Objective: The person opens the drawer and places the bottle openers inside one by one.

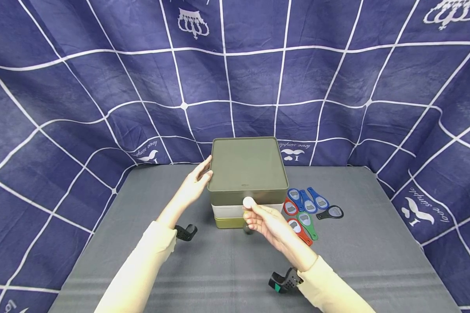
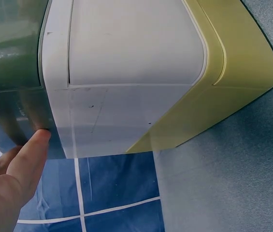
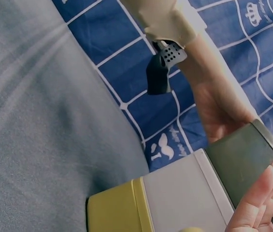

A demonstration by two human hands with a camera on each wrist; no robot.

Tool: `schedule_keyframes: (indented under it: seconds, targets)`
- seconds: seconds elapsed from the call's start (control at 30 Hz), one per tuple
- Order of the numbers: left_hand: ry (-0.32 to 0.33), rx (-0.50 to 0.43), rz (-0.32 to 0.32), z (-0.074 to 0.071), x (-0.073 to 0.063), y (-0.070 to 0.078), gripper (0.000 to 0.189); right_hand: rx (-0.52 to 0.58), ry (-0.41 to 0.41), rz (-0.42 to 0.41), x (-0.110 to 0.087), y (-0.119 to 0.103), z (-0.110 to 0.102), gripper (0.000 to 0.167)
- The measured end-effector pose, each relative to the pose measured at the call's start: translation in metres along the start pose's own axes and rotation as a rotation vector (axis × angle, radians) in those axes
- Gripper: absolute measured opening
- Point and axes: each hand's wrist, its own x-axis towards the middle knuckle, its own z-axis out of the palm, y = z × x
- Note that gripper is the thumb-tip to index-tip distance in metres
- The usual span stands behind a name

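Knob pinched, box steadied

The fingers of my right hand (image 1: 269, 222) are nearly together, pinching the white knob (image 1: 248, 202) at the front of the green box (image 1: 248, 165); my left hand (image 1: 193, 187) is loosely spread against its left side, grasping nothing. I'd judge a centred, level pinch and steady left-side pressure best. The knob points toward me, round, showing no long axis. The green box tops the stack (image 1: 226, 212) on the table (image 1: 211, 265), its lid nearly square.
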Motion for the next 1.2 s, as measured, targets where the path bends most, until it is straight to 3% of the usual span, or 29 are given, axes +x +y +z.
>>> schedule_keyframes:
  seconds: [0.2,0.47,0.9,1.03,1.2]
  targets:
    - [0.003,0.002,-0.005,0.0,0.0,-0.001,0.053,-0.006,-0.014,0.004,0.001,0.003,0.0,0.029]
    - [0.0,0.003,-0.009,-0.002,-0.001,-0.002,0.053,-0.051,-0.077,0.034,-0.001,0.016,-0.007,0.053]
    - [-0.004,-0.01,-0.02,-0.001,0.0,0.0,0.053,-0.052,-0.064,0.161,0.006,0.053,-0.02,0.052]
    - [0.001,-0.007,-0.02,0.0,0.0,0.001,0.053,-0.023,-0.034,0.15,0.01,0.058,-0.021,0.054]
    - [0.003,-0.009,-0.017,0.0,0.001,0.001,0.053,0.034,0.023,0.108,0.015,0.06,-0.02,0.036]
